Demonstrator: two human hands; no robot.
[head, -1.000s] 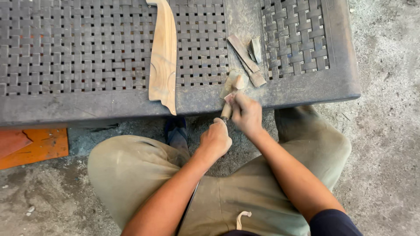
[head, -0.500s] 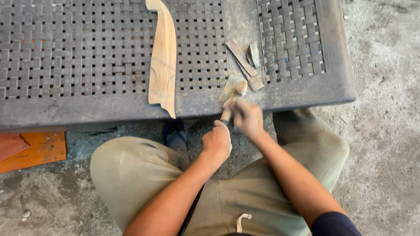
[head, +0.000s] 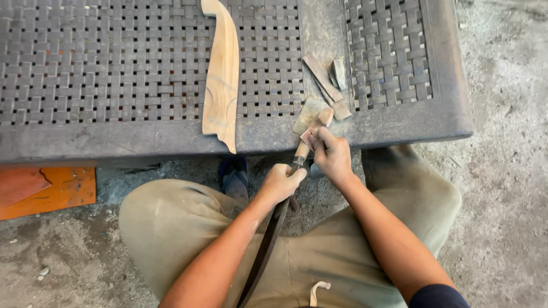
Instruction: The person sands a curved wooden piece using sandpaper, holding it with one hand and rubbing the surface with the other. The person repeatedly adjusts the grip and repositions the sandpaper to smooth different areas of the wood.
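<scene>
The person is sitting at the edge of a dark woven bench (head: 114, 74), working on a long dark curved blade (head: 268, 245) w/ a wooden handle (head: 311, 137). The left hand (head: 279, 183) is wrapping tight round the blade near where it meets the handle, fist closed on it. The right hand (head: 333, 157) is gripping the handle just above, fingers also pinching what looks like a small scrap of abrasive paper (head: 309, 138) against the wood; can't tell for sure what the scrap is. The hands are sitting close together, nearly touching, both clamped on the same tool, which is propped on the bench's front rim and running down between the knees.

Judging by the grip, the step in hand is prob. rubbing or smoothing the handle end. The next stroke needs the left fist holding the blade steady while the right is working the scrap along the wood, w/o slipping toward the edge.

Nearby: a pale curved wooden piece (head: 221, 85) lying on the bench to the left, well apart; a few small wood offcuts (head: 326, 85) just beyond the handle tip, close enough to be crowding it. An orange board (head: 51, 191) is lying on the floor, out of the way.
</scene>
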